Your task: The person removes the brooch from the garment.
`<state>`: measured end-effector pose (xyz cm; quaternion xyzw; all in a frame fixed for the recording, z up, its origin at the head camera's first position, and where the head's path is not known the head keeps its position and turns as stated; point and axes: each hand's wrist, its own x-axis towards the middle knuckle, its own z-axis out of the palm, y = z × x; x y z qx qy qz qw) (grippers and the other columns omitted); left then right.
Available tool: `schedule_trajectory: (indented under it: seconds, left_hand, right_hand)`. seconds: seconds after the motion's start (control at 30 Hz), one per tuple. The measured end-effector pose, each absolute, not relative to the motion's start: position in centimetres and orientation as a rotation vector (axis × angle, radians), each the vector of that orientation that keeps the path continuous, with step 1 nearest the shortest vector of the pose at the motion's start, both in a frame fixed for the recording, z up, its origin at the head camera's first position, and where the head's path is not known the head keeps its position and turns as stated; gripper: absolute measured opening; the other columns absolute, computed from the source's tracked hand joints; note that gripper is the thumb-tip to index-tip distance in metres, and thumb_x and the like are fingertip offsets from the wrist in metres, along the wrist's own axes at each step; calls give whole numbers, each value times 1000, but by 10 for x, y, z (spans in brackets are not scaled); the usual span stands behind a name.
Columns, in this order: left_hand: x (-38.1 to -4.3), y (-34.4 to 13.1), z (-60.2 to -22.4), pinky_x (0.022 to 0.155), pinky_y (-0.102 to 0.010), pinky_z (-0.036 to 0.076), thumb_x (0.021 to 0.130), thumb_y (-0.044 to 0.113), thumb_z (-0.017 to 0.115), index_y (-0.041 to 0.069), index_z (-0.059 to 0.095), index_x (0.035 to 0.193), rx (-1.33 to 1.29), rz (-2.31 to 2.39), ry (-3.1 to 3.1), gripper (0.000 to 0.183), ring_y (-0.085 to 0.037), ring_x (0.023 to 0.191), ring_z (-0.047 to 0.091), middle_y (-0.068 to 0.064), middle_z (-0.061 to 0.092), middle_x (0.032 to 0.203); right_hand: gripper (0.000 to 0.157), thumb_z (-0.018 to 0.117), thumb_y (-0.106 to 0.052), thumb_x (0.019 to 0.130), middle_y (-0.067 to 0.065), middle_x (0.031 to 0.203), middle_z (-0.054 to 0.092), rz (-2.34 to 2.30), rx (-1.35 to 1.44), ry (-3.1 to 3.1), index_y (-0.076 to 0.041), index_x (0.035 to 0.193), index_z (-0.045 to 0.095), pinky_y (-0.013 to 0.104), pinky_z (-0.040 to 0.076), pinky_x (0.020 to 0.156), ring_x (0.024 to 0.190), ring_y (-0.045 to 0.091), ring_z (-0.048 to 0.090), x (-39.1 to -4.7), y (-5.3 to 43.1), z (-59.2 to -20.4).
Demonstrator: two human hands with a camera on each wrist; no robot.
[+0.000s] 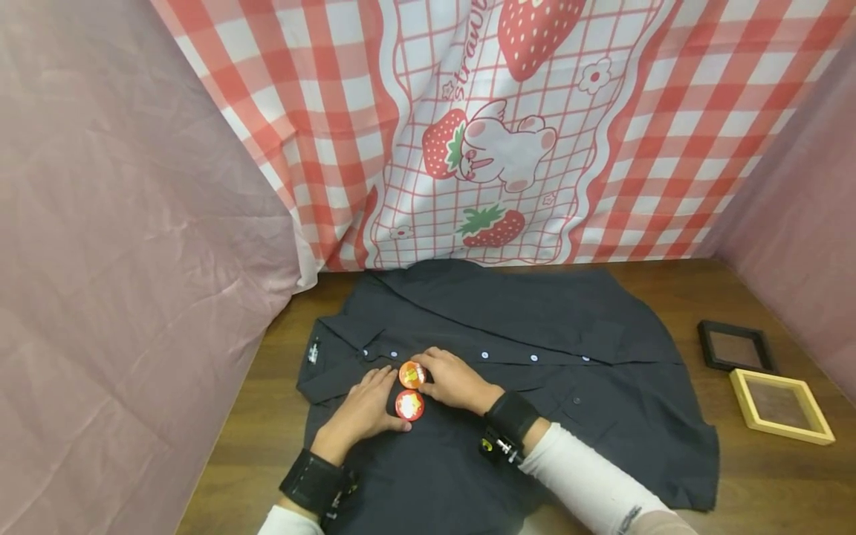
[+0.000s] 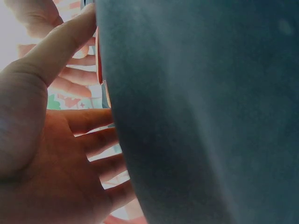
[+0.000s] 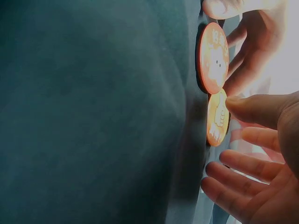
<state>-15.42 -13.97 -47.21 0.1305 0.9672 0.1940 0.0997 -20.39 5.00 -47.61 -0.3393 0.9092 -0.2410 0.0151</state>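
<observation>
A dark button-front shirt point(image 1: 455, 475) lies spread on the table, its collar to the left. Two round pin badges sit on it side by side: an orange one point(image 1: 412, 374) near the button line and a red one point(image 1: 409, 406) just below. My left hand point(image 1: 364, 410) rests on the shirt left of the badges, fingers extended and thumb beneath the red badge. From the right, my right hand point(image 1: 458, 380) reaches to the orange badge; in the right wrist view its thumb point(image 3: 250, 108) touches that badge point(image 3: 217, 119) at the rim, the other fingers loosely straight.
On the wooden table point(image 1: 789, 483) to the right lie a black frame point(image 1: 709, 345) and a pale yellow frame point(image 1: 740, 401), almost touching. A red-and-white checked strawberry cloth point(image 1: 508, 215) hangs behind. Pink fabric point(image 1: 134, 297) walls off both sides.
</observation>
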Motion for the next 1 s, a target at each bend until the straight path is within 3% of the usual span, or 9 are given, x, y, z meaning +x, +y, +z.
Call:
schedule_trajectory:
  seconds: [0.53,1.0]
  left_hand:
    - [-154,-143,-471,111,-63,31,69,38,87,-5,40,144,330,574,2788,99,-41,143,32,-23,39,152]
    - [-154,-142,-471,114,-53,33,68,37,88,-8,44,140,356,513,2803,95,-41,142,34,-24,40,150]
  right_hand:
    - [46,76,-16,83,10,118,62,-664,-1088,2807,-6,126,63,41,51,94,106,26,61,-208,44,-479]
    - [45,77,-11,80,13,125,62,-643,-1122,2799,-5,123,65,42,51,94,105,28,61,-210,41,-480]
